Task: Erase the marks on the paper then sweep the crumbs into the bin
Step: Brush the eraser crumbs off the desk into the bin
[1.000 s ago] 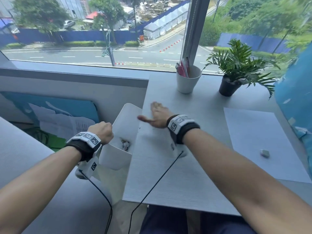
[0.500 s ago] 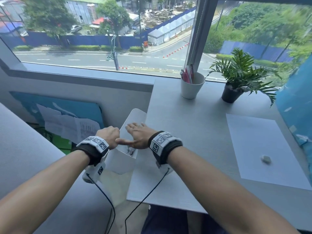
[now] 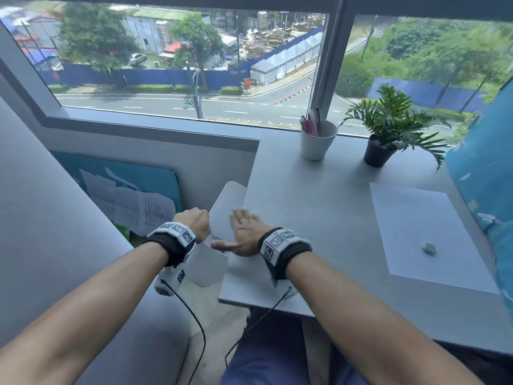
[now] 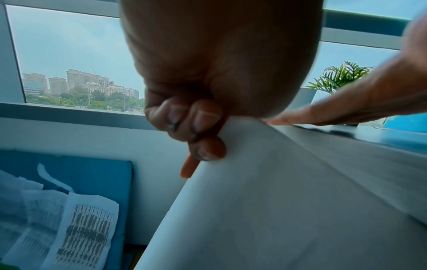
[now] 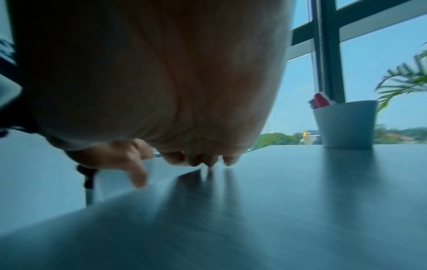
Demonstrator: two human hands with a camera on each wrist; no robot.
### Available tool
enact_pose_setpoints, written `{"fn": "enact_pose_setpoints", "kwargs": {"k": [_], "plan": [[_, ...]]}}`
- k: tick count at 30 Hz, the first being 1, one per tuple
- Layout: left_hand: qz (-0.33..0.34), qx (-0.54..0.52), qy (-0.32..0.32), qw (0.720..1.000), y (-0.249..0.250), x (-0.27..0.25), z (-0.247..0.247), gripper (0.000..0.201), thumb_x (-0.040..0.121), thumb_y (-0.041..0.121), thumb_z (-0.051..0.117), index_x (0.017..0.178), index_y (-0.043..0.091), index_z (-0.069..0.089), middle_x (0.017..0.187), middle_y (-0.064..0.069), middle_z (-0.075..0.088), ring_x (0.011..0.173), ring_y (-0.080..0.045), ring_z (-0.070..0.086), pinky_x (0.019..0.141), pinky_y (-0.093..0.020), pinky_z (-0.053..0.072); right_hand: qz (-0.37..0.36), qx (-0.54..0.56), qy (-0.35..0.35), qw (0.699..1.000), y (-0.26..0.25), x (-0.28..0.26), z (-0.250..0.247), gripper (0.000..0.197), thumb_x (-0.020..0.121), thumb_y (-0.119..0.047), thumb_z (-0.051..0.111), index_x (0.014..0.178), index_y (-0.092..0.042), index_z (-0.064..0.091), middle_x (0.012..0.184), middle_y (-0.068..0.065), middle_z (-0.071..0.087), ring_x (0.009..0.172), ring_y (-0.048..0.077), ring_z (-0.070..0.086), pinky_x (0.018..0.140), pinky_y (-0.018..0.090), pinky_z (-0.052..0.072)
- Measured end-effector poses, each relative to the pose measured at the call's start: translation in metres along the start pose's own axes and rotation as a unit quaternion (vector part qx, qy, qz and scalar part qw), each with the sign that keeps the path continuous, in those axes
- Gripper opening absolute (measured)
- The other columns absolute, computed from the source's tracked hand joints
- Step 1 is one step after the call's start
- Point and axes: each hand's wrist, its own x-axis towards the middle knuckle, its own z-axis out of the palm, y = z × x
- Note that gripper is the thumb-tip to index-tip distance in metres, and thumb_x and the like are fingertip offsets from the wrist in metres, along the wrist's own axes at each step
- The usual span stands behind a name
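Gripping the smooth white bin's [image 3: 205, 269] thin rim, left hand [image 3: 193, 224] curls tight at the matte grey surface [image 3: 319, 207] edge; right hand [image 3: 244, 236] lies flat beside it, fingers straight.

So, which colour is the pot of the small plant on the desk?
The pot is black, holding the green plant. It shows best in the head view.

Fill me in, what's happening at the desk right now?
The left hand grips the rim of the white bin, held against the desk edge. The right hand lies flat at that edge, fingers toward the bin, sweeping. The eraser rests on the paper.
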Motion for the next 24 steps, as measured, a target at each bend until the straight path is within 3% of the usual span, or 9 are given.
{"fn": "enact_pose_setpoints", "kwargs": {"k": [2,4,7,11,14,16,18,21,24], "plan": [[0.002,0.003,-0.002,1.000,0.001,-0.004,0.000,0.026,0.091,0.016,0.046,0.106,0.008,0.065,0.118,-0.013,0.067,0.107,-0.034,0.065,0.084,-0.035,0.049,-0.036,0.014,0.010,0.999,-0.018,0.000,-0.002,0.109,0.083,-0.080,0.032,0.154,-0.006,-0.003,0.162,0.011,-0.009,0.150,0.023,-0.009,0.122,0.043,-0.001],[0.009,0.007,-0.002,1.000,-0.001,-0.009,0.000,0.023,0.092,0.018,0.049,0.104,0.007,0.065,0.116,-0.013,0.067,0.105,-0.034,0.065,0.082,-0.035,0.049,-0.012,0.030,0.054,0.998,-0.010,-0.002,-0.007,0.108,0.084,-0.078,0.033,0.153,-0.002,-0.002,0.162,0.014,-0.007,0.150,0.025,-0.006,0.122,0.043,0.001],[0.009,0.007,0.001,1.000,-0.005,-0.016,0.002,0.024,0.090,0.013,0.044,0.099,0.006,0.065,0.114,-0.015,0.068,0.101,-0.036,0.066,0.078,-0.035,0.048,0.109,0.040,0.106,0.988,0.039,-0.002,-0.023,0.113,0.083,-0.081,0.029,0.152,0.003,-0.003,0.161,0.019,-0.006,0.150,0.031,-0.004,0.122,0.044,0.003],[0.005,0.013,0.005,1.000,-0.010,-0.023,0.005,0.025,0.090,0.011,0.043,0.098,0.005,0.065,0.112,-0.014,0.068,0.098,-0.035,0.066,0.076,-0.034,0.047,0.245,0.031,0.061,0.967,0.084,0.001,-0.033,0.123,0.075,-0.089,0.025,0.151,0.001,-0.012,0.160,0.018,-0.017,0.149,0.033,-0.011,0.122,0.045,-0.002],[0.002,0.014,0.005,1.000,-0.011,-0.021,0.003,0.025,0.090,0.013,0.045,0.101,0.005,0.066,0.113,-0.014,0.068,0.099,-0.036,0.066,0.076,-0.035,0.047,0.141,-0.018,0.030,0.989,0.038,0.014,-0.016,0.129,0.069,-0.094,0.026,0.152,-0.002,-0.010,0.160,0.015,-0.017,0.149,0.032,-0.012,0.122,0.044,-0.003],[-0.005,0.009,-0.003,1.000,-0.012,-0.018,0.003,0.023,0.091,0.016,0.048,0.102,0.006,0.065,0.114,-0.014,0.068,0.102,-0.034,0.066,0.078,-0.035,0.048,0.025,-0.027,-0.003,0.999,-0.009,0.019,-0.004,0.120,0.074,-0.090,0.025,0.154,-0.005,-0.003,0.162,0.010,-0.011,0.150,0.027,-0.009,0.122,0.043,-0.002],[-0.008,0.002,-0.005,1.000,-0.014,-0.013,0.003,0.020,0.091,0.018,0.050,0.100,0.008,0.065,0.114,-0.014,0.068,0.103,-0.033,0.066,0.080,-0.034,0.049,-0.039,-0.030,-0.007,0.999,-0.034,0.021,-0.003,0.110,0.081,-0.084,0.027,0.154,-0.006,0.003,0.163,0.009,-0.005,0.151,0.023,-0.004,0.122,0.042,0.000],[-0.007,-0.004,0.006,1.000,-0.018,-0.006,0.004,0.021,0.094,0.022,0.047,0.096,0.009,0.063,0.112,-0.013,0.068,0.102,-0.034,0.066,0.081,-0.036,0.050,-0.012,-0.003,0.063,0.998,-0.012,0.027,-0.022,0.106,0.085,-0.079,0.029,0.153,-0.001,0.005,0.162,0.014,0.000,0.151,0.026,0.002,0.122,0.043,0.005],[-0.008,-0.015,0.006,1.000,-0.022,0.002,0.004,0.023,0.089,0.013,0.043,0.098,0.006,0.064,0.114,-0.015,0.067,0.102,-0.037,0.064,0.080,-0.036,0.048,0.104,0.008,0.102,0.989,0.047,0.032,-0.046,0.111,0.083,-0.081,0.026,0.153,0.001,0.000,0.162,0.018,-0.004,0.150,0.031,-0.001,0.122,0.044,0.004]]}}
